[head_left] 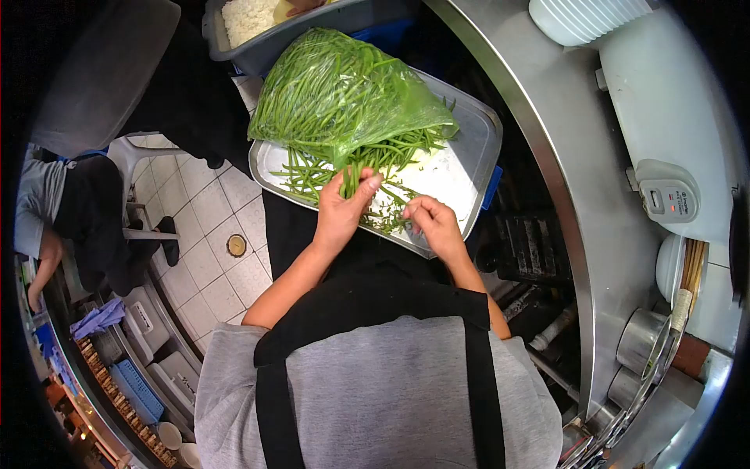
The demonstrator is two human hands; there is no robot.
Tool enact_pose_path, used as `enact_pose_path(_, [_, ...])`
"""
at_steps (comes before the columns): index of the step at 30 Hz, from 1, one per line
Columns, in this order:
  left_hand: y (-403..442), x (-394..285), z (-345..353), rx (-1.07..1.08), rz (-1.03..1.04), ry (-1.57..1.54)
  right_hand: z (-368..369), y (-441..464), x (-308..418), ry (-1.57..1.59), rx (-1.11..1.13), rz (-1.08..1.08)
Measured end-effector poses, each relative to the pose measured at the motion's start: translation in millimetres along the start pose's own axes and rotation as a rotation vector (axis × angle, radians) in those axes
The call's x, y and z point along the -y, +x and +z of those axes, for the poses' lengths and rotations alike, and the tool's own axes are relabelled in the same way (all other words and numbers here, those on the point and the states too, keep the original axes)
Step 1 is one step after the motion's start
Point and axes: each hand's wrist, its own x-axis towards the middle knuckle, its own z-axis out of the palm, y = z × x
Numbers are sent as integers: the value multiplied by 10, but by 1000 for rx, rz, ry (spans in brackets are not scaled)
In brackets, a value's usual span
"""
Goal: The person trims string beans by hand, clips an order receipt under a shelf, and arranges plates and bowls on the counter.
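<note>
My left hand (344, 205) is closed around a small bunch of green beans (351, 181) over the near part of a metal tray (486, 141). Just right of it, my right hand (431, 223) has its fingers pinched together at the tip of a bean. A large clear plastic bag (336, 94) full of green beans lies across the tray's far left part. Loose beans (301, 173) spill out below the bag. Small trimmed bits (384, 215) are scattered on the tray between and beneath my hands.
A grey tub (266, 41) with white food stands beyond the tray. Along the right runs a steel counter (547, 102) with a rice cooker (668, 191) and pots (642, 340). At the left, a person (94, 211) sits by a white chair (129, 160).
</note>
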Motion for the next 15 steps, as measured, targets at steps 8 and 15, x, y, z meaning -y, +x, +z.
enact_pose_path(8, [-63,-18,-40,38,113,-115,-33,690,-28,-526,-325,-261])
enact_pose_path(15, [35,93,-93,-58,83,259,85,720,-45,-709,-273,-324])
